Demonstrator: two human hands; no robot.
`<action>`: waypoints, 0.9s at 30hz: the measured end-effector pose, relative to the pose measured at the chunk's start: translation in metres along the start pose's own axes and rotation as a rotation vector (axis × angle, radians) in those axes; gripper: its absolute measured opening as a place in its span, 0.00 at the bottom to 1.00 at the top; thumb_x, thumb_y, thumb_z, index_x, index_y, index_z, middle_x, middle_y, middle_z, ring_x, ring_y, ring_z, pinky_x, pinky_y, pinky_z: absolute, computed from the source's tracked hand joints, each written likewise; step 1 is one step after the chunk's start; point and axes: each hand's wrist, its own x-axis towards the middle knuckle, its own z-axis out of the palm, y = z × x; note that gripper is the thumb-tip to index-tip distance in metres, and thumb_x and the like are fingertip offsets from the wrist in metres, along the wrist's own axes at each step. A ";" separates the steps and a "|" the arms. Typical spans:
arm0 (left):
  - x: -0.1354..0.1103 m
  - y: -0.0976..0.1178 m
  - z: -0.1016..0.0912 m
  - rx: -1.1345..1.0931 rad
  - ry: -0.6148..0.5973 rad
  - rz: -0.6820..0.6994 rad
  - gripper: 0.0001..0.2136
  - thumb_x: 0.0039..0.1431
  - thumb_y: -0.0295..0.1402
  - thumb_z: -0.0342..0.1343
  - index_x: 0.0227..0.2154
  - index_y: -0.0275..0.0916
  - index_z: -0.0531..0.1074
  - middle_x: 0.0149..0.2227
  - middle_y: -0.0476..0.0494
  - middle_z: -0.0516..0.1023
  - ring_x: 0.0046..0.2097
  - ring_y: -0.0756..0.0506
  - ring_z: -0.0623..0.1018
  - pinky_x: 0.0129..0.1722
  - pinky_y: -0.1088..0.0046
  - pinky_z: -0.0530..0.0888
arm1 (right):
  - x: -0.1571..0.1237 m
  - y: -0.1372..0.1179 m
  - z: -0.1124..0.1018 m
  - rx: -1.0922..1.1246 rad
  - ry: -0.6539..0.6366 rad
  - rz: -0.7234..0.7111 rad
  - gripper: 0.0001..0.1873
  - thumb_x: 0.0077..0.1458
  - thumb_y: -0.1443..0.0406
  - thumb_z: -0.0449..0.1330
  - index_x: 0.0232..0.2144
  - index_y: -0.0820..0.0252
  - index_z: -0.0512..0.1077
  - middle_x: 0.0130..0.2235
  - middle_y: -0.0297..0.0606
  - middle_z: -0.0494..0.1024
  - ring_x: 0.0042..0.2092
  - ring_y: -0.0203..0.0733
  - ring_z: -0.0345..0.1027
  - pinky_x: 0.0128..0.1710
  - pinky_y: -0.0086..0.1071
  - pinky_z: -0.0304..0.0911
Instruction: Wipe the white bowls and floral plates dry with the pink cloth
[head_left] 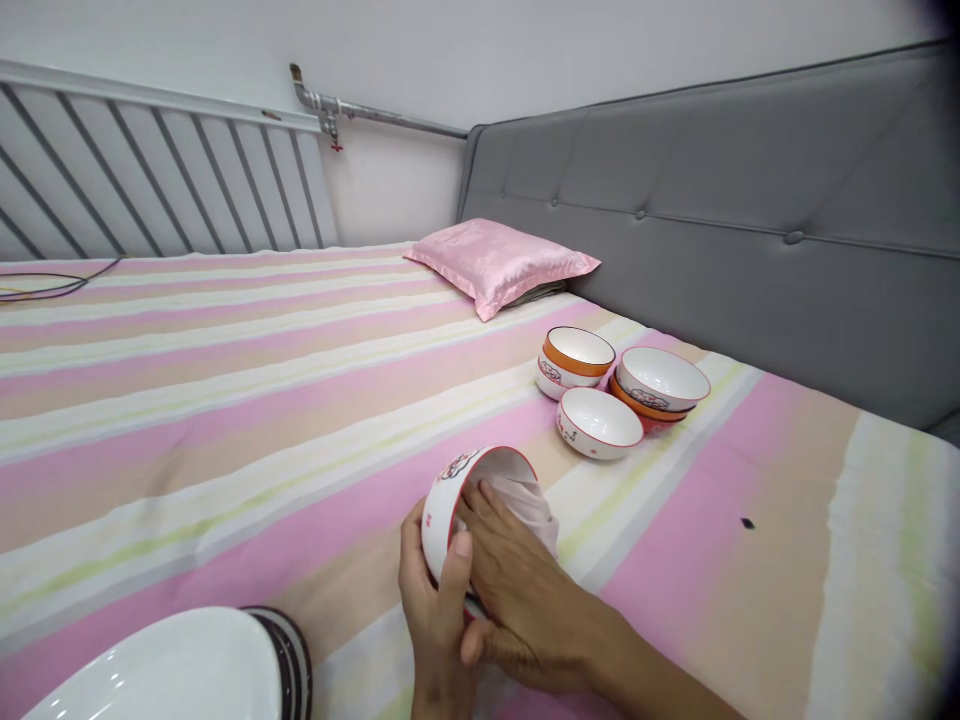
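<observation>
My left hand is wrapped round the outside of a white bowl with a red rim and a printed design, its thumb near the rim. The bowl is tilted on its side, its mouth facing right. Inside it, my right hand presses a pale pinkish cloth against the inner wall, and part of the cloth hangs over the rim. Some of the right fingertips are hidden in the bowl. Just beyond are a single shallow white bowl, a bowl stack with an orange bowl, and another stack topped by a white bowl.
Stacked white plates with dark rims lie at the lower left of the striped bedsheet. A pink pillow rests near the grey headboard. Cables lie at far left, below a white radiator.
</observation>
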 end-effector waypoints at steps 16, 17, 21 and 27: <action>0.019 -0.015 -0.027 0.057 0.168 0.045 0.22 0.45 0.42 0.60 0.44 0.37 0.69 0.41 0.43 0.73 0.43 0.41 0.73 0.45 0.66 0.68 | 0.004 -0.001 0.010 0.021 -0.081 0.084 0.46 0.53 0.41 0.45 0.63 0.65 0.43 0.65 0.47 0.43 0.66 0.48 0.33 0.64 0.45 0.34; 0.020 -0.015 -0.028 0.059 0.185 0.043 0.23 0.44 0.42 0.60 0.43 0.37 0.69 0.40 0.43 0.73 0.42 0.41 0.73 0.44 0.66 0.68 | 0.004 -0.004 0.009 0.054 -0.107 0.078 0.45 0.54 0.42 0.45 0.63 0.65 0.43 0.65 0.46 0.42 0.66 0.48 0.33 0.64 0.45 0.33; 0.019 -0.013 -0.026 0.021 0.219 0.030 0.22 0.45 0.41 0.59 0.43 0.37 0.69 0.38 0.44 0.74 0.39 0.44 0.74 0.40 0.67 0.71 | 0.001 -0.013 -0.004 0.209 -0.192 0.033 0.43 0.56 0.45 0.47 0.64 0.63 0.40 0.66 0.44 0.42 0.66 0.46 0.33 0.65 0.40 0.33; 0.012 -0.001 -0.019 0.004 0.194 0.005 0.22 0.46 0.41 0.58 0.44 0.37 0.68 0.39 0.44 0.74 0.40 0.43 0.74 0.38 0.69 0.72 | 0.004 -0.024 -0.017 0.346 -0.243 -0.027 0.43 0.57 0.52 0.53 0.64 0.63 0.37 0.65 0.48 0.44 0.65 0.50 0.39 0.63 0.40 0.41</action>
